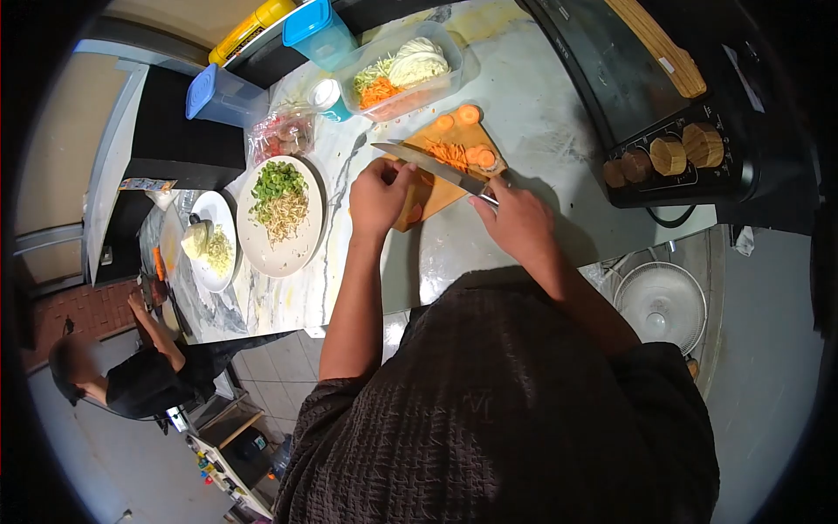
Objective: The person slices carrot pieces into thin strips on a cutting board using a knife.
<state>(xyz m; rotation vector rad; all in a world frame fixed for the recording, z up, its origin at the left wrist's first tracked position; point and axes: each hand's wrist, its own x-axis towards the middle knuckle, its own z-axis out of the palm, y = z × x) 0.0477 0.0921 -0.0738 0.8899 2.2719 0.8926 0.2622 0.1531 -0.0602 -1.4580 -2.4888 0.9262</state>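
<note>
My right hand (517, 218) is closed round the handle of a long knife (441, 169), its blade pointing left across a wooden cutting board (471, 138). At the blade's left part my left hand (381, 194) is closed, thumb and fingers pressed together by the board's near left side; whatever it may hold is hidden. Cut orange carrot strips (447, 155) lie just beyond the blade. Several round carrot slices (469, 114) rest at the board's far corner and more near its right edge.
Behind the board is a clear container (410, 74) of shredded vegetables. To the left are a plate of greens and sprouts (279, 253), a smaller white plate (212, 278) and a plastic bag (281, 135). An oven (646, 113) stands right. Another person (144, 375) is at far left.
</note>
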